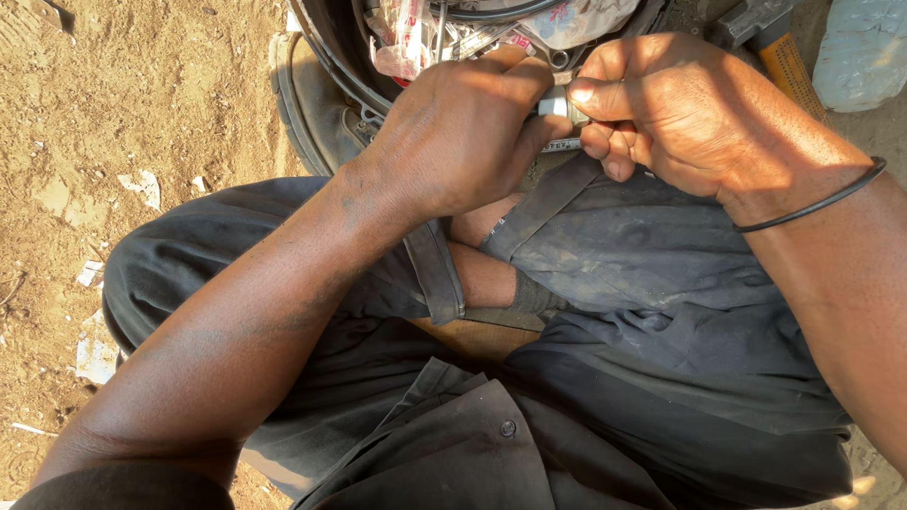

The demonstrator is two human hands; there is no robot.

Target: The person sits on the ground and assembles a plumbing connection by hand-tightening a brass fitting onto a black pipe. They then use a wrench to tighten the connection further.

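My left hand (458, 132) and my right hand (675, 109) meet above my knees, and both pinch a small white and metal part (557, 107) between their fingertips. The part is mostly hidden by my fingers. A thin strip of metal (561, 145) shows just under it. A black rubber ring (817, 200) circles my right wrist. A flat black rubber strip (539, 210) runs down from under my hands across my lap, over dark dusty trousers (652, 274).
A round black container (331, 57) with plastic packets and metal bits stands just beyond my hands. A tool with an orange ribbed handle (789, 66) lies at the upper right beside a pale plastic sack (864, 52). Sandy ground (142, 113) with paper scraps lies to the left.
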